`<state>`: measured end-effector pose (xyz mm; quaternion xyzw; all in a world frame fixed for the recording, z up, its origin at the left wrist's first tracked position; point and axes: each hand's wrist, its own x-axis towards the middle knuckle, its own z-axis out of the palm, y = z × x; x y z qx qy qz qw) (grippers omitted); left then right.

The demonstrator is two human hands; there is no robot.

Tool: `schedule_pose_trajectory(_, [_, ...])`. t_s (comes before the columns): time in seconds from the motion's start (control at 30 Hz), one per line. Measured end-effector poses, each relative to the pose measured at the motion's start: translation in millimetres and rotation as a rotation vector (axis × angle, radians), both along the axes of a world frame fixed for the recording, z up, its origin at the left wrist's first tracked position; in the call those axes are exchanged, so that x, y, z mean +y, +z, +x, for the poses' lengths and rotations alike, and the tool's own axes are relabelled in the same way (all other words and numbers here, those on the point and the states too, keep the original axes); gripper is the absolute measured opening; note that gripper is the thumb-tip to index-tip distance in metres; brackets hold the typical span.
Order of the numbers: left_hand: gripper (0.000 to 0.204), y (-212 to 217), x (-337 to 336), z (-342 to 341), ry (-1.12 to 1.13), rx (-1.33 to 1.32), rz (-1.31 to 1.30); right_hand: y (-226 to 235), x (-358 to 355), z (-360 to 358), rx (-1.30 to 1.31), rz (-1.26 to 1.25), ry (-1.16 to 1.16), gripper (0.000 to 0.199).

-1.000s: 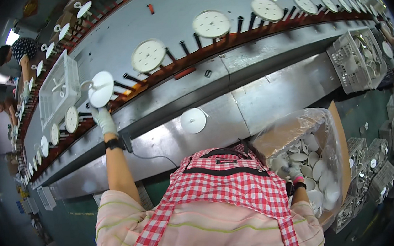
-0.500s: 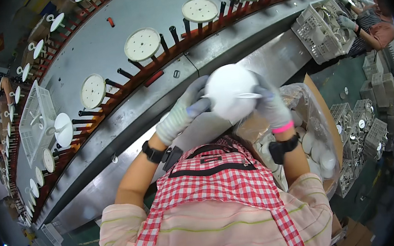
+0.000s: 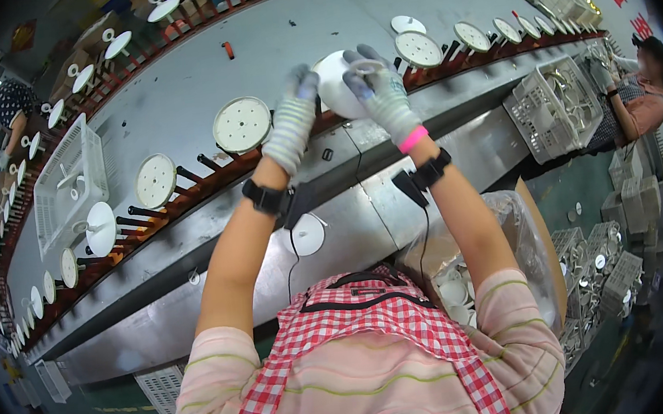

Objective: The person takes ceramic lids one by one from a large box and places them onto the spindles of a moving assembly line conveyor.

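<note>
**Both hands on a white disc above the line**

A long grey conveyor curves across the view from lower left to upper right, edged by a reddish rail with black pegs. Round white discs rest on the pegs at intervals along it. A white plastic crate sits on the conveyor at the left, and another crate stands by the line at the right, beside a second person. A carton lined with clear plastic, holding small white parts, stands just beside the worker's right side.

The worker wears a red checked apron over a striped shirt, and both forearms reach up over the rail. The left hand, in a grey knit glove, has its fingers curled against the left edge of a white disc. The right hand, gloved too, grips the disc's right side, fingers wrapped over its face. The disc is held between them, above the rail and near the pegs.
</note>
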<state>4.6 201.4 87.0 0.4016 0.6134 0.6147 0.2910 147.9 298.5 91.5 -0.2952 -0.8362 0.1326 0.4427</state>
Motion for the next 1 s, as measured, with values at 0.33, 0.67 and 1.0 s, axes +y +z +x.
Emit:
schedule_pose_trajectory(0.33, [0.057,6.7,63.9,-55.0,-0.135,0.179,-0.500,-25.9,23.0,-54.6,-0.283,0.208,0.104,0.045])
schedule_pose_trajectory(0.67, [0.051,11.0,24.8,-91.0,-0.176,1.126,-0.669,25.3,-7.7,-126.5,-0.636,-0.511,0.035,0.043])
schedule_pose_trajectory(1.0, [0.025,-36.7,-48.3,-149.1,0.162,0.292,-0.375,-33.0,-82.9,-127.9,-0.165,-0.196,0.178,0.029])
